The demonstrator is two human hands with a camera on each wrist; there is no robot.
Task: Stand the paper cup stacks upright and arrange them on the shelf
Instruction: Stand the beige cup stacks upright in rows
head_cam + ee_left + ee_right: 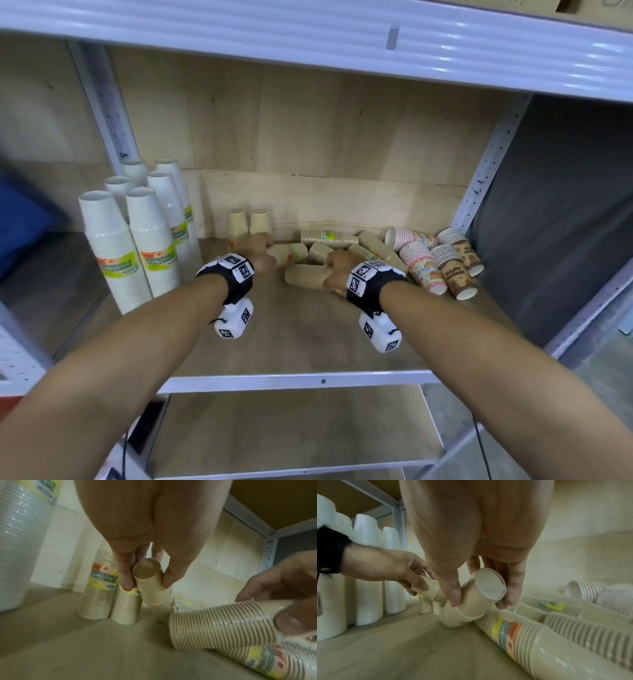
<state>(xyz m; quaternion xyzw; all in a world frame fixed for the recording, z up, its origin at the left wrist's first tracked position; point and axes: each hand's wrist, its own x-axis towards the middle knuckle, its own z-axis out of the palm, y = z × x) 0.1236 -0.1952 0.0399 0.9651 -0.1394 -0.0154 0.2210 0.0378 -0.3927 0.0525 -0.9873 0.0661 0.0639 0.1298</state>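
Note:
Several wrapped beige paper cup stacks lie tumbled on the wooden shelf (308, 335). My left hand (263, 253) (147, 586) pinches the closed end of one lying beige stack (291, 253) (154, 595), which tilts up off the board. Just right of it, my right hand (330, 270) (479, 601) grips the closed end of a second lying beige stack (305, 275) (467, 612). Two beige stacks (248, 222) stand upright against the back wall behind my left hand. More beige stacks (329, 237) lie behind my right hand.
Tall white cup stacks (137, 236) stand grouped at the shelf's left. Pink patterned stacks (423, 265) and brown patterned stacks (457, 270) lie at the right by the metal post (486, 164). Bare board stretches from my wrists to the front edge (322, 381).

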